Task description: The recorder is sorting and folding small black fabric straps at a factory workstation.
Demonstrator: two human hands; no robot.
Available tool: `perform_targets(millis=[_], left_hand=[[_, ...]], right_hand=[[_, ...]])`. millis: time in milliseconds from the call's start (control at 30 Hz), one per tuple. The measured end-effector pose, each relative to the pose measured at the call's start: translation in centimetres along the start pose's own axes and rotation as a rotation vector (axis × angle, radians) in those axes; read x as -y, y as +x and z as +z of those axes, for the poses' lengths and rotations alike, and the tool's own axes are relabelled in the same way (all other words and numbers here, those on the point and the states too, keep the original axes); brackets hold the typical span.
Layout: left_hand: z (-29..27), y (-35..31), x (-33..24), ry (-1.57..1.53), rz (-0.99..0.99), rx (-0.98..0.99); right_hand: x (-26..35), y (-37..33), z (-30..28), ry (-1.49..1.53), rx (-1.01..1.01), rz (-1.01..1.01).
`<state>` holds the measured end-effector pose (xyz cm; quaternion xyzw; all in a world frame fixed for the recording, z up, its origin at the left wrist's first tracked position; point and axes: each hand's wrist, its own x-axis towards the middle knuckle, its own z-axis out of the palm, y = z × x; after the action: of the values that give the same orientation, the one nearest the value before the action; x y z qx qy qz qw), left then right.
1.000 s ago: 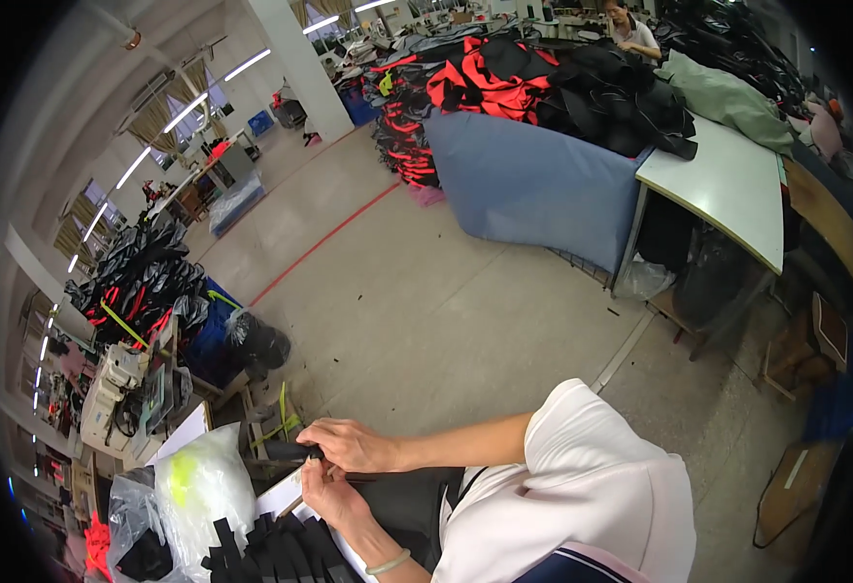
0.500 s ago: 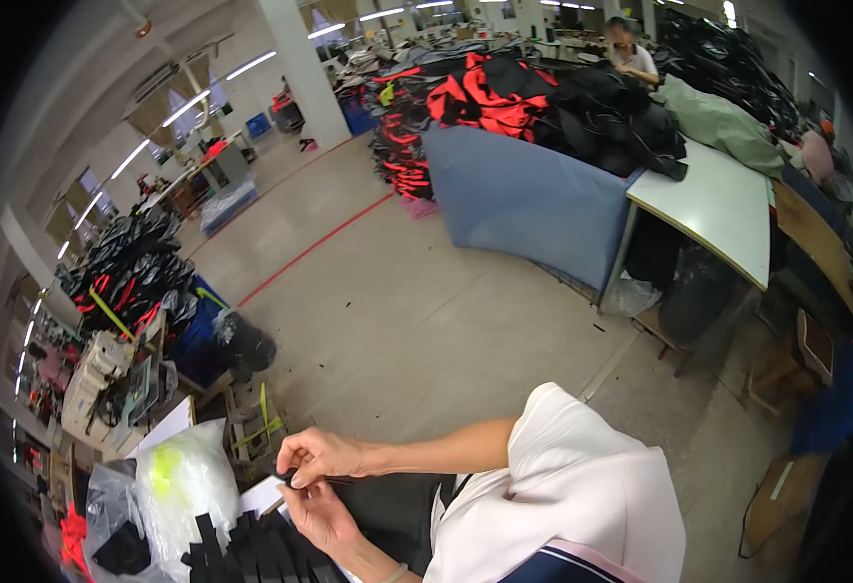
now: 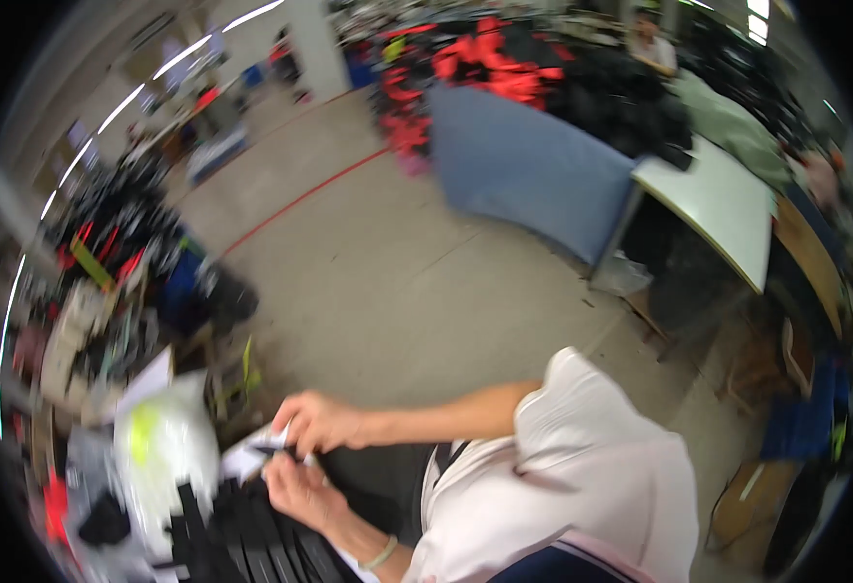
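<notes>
My right hand (image 3: 318, 422) reaches in from the right, its fingers bent in a pinch at a small black strip (image 3: 277, 450). Just below it, my left hand (image 3: 302, 494), with a pale bracelet at the wrist, pinches the same strip from the near side. The strip is short, dark and blurred; most of it is hidden by the fingers. Under and beside my left hand lies a pile of flat black strips (image 3: 252, 539). A white surface (image 3: 242, 457) shows behind the fingers, and black cloth (image 3: 378, 476) lies beneath my forearms.
A filled clear plastic bag (image 3: 169, 466) stands left of the strips. Beyond it are sewing machines (image 3: 72, 335) and heaped dark fabric (image 3: 116, 219). A blue-sided bin (image 3: 524, 175) heaped with black and red cloth adjoins a white table (image 3: 718, 209). Another person (image 3: 652, 47) is far off.
The whole view has shifted, with the background sliding up and slightly left. My fingertips have moved slightly apart, so more of the small black strip shows between them.
</notes>
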<state>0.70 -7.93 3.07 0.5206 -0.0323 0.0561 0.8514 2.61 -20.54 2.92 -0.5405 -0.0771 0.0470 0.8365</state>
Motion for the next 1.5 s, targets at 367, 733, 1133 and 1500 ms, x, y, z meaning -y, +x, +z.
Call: perform_targets(millis=[367,733,1133,1500], left_hand=[[-5.2,-1.0,-3.8,-0.569,-0.109,-0.080],[-8.5,-0.8,-4.7,-0.454,-0.110,-0.143],[-8.7,0.1,-5.1,0.438,0.209,-0.217],[-4.4,1.8,-3.3,0.904,0.441,-0.095]], right_hand=[[-0.4,2.7,5.1,0.487,0.491,0.386],[-3.0,4.5,8.2,0.817,0.589,0.658],[-1.6,7.5,7.5,0.320,0.495,0.469],[0.7,5.1,4.0,0.004,0.300,0.152]])
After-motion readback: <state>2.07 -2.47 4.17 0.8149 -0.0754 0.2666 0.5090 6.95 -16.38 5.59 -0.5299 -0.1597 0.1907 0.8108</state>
